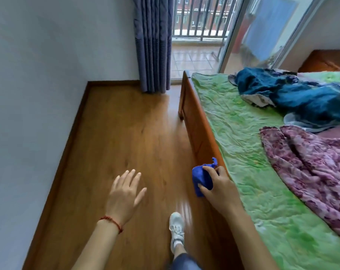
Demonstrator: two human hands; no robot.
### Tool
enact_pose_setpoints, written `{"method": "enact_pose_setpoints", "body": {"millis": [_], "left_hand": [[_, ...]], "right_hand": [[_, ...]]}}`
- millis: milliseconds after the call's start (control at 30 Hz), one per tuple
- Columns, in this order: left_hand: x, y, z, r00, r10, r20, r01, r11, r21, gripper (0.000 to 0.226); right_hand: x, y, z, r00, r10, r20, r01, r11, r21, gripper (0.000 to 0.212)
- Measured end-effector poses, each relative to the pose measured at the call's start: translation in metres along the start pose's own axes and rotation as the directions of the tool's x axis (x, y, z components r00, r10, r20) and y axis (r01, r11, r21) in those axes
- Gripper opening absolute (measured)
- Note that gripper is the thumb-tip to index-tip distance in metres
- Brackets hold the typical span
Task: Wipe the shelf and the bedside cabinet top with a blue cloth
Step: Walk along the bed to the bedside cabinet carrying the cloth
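A person is standing in a narrow aisle of a bedroom, seen from the head camera looking down: the right hand (pixel 217 189) is gripping a bunched blue cloth (pixel 201 177), fingers closed around it, holding it in the air just beside the wooden bed frame (pixel 199 131) and above the floor (pixel 130 133). The left hand (pixel 124 195) is hanging open and empty over the floor, fingers spread, palm down, with a red cord (pixel 112 223) circling the wrist. Below the hands, a white sneaker (pixel 176 230) is resting on the glossy wood-look boards, which are catching a bright glare near the toe. A pale wall (pixel 38 75) is running along the left side, edged by a brown skirting board (pixel 68 149). A green sheet (pixel 243 137), wrinkled, is covering the bed on the right; a crumpled teal garment (pixel 293 94) is lying on it toward the far end, and a purple patterned fabric (pixel 311 164) is lying nearer, the two touching. At the far end of the room a grey-blue curtain (pixel 152 43) is hanging to the floor beside an open glass door (pixel 262 32), through which a tiled balcony (pixel 192 59) and its dark railing (pixel 202 16) are showing. A wooden piece of furniture (pixel 324 61) is peeking out beyond the bed's far corner; what it is cannot be told.
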State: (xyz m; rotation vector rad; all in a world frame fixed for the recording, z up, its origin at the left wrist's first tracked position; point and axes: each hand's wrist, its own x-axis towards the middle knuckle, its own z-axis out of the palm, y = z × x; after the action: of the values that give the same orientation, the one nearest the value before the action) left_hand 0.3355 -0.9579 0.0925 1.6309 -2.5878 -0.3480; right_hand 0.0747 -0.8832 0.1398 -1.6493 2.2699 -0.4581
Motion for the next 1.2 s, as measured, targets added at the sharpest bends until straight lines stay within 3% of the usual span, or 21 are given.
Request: {"method": "enact_pose_setpoints", "body": {"millis": [500,967,1200], "left_hand": [[0.286,-0.049,-0.054,0.988,-0.123,-0.095,0.122,0.992,-0.014,0.076],[0.567,-0.176,-0.095,0.997,-0.014,-0.082,0.018,0.999,0.048,0.076],[0.703,-0.201,-0.118,0.997,0.025,-0.079,-0.021,0.998,0.059,0.076]], "right_hand": [[0.334,-0.027,-0.026,0.993,-0.107,0.04,0.105,0.993,0.044,0.053],[0.612,-0.102,0.004,0.999,-0.032,0.009,0.032,0.999,0.014,0.054],[0.733,-0.11,-0.001,1.0,0.017,-0.024,-0.016,0.998,0.056,0.052]]}}
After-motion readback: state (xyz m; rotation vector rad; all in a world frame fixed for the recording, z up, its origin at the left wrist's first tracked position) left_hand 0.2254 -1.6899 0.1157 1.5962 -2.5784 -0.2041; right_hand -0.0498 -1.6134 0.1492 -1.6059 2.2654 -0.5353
